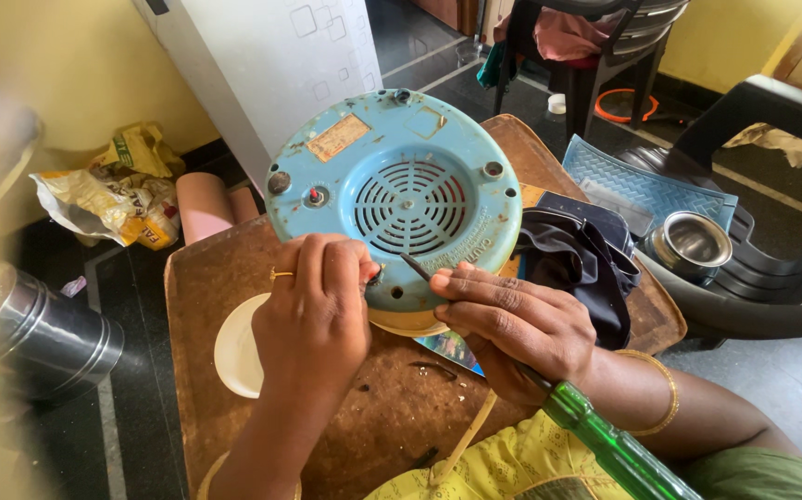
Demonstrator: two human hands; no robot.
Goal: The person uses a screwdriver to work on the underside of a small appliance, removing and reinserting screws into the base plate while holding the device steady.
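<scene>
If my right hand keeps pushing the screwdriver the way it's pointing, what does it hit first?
Probably the left hand. The right hand aims the screwdriver up-left across the blue appliance base, its tip beside the left fingertips; depth is unclear.

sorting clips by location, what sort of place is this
Most likely a room in a home, not a workshop. The blue appliance base lies on a small worn wooden table, with dark plastic chairs beside it, a steel cup on one, and crumpled food bags on the tiled floor.
</scene>
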